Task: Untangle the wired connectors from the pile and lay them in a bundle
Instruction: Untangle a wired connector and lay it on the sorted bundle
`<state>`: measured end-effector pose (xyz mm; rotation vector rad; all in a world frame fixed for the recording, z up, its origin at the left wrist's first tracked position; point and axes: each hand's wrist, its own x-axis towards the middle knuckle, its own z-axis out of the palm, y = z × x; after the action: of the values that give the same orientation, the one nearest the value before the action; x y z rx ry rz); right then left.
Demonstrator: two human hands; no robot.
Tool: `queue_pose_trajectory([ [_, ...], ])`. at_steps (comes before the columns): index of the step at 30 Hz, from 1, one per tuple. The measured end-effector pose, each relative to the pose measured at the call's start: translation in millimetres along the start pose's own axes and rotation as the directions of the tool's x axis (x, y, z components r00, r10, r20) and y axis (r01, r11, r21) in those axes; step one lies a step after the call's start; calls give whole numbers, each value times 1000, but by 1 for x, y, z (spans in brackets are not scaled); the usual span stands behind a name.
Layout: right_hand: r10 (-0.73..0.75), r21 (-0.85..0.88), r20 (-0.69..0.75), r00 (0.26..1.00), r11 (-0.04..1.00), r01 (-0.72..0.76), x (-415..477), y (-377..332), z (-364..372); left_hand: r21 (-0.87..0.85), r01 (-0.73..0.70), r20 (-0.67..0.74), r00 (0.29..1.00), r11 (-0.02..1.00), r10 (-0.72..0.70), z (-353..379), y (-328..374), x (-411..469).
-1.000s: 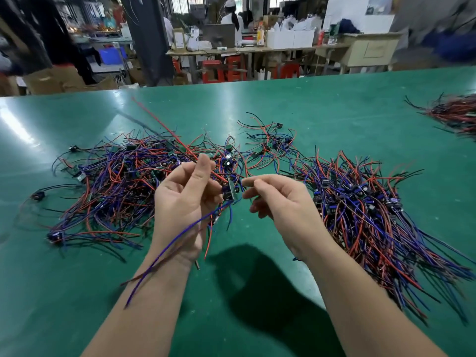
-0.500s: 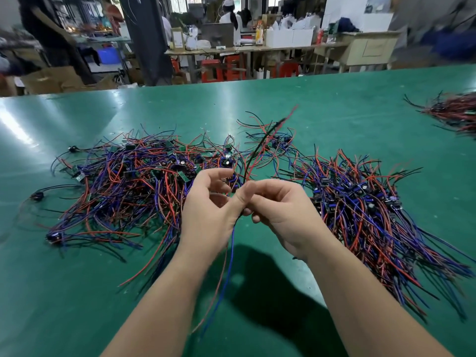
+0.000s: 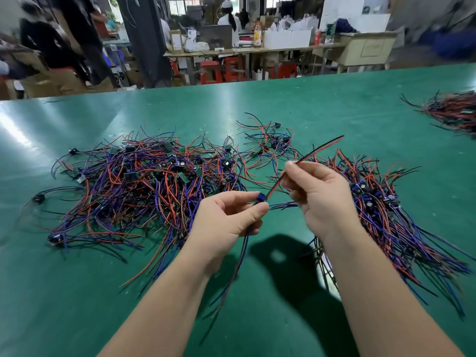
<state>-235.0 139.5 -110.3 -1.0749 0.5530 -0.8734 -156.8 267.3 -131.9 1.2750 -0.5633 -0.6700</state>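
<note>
A tangled pile of red, blue and black wired connectors with small green boards lies on the green table, left of centre. To the right, a straightened bundle of the same wires fans toward the near right. My left hand pinches a small blue connector between thumb and fingers, and its blue wires hang down below the hand. My right hand pinches that connector's red and black wire pair, which sticks up and to the right above the bundle.
Another heap of red and black wires lies at the table's far right edge. Beyond the table stand workbenches with boxes, red stools and people. Bare green surface lies near me and at the back.
My hands, close together half a second ago, have drawn apart. The right hand has slid along the red and black pair, which now points up to the right. The left hand now shows the blue connector.
</note>
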Motion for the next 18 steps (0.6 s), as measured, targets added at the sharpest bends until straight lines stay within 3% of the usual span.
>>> queue_pose_trajectory([
  [5, -84, 84, -212, 974, 991, 103, 10, -13, -22, 223, 186, 198, 952, 957, -231, -3, 3, -6],
  [8, -140, 5, -197, 970, 990, 144, 10, -9, -21, 361, 245, 297, 884, 900, -360, -4, 4, -9],
  [11, -194, -52, -166, 967, 981, 188, 9, -6, -19, 382, 249, 304, 875, 890, -375, -6, 5, -10],
  [13, -121, -25, -137, 983, 993, 119, 12, -6, -19, 302, 272, 323, 873, 914, -366, -6, 8, -12],
  [15, 19, -52, -84, 996, 998, -24, 14, -4, -18, 117, 307, 352, 877, 945, -328, -6, 13, -12],
  [18, 136, -377, 149, 979, 924, -71, 10, 4, -17, -232, 324, 326, 914, 917, -240, -6, 21, -10],
])
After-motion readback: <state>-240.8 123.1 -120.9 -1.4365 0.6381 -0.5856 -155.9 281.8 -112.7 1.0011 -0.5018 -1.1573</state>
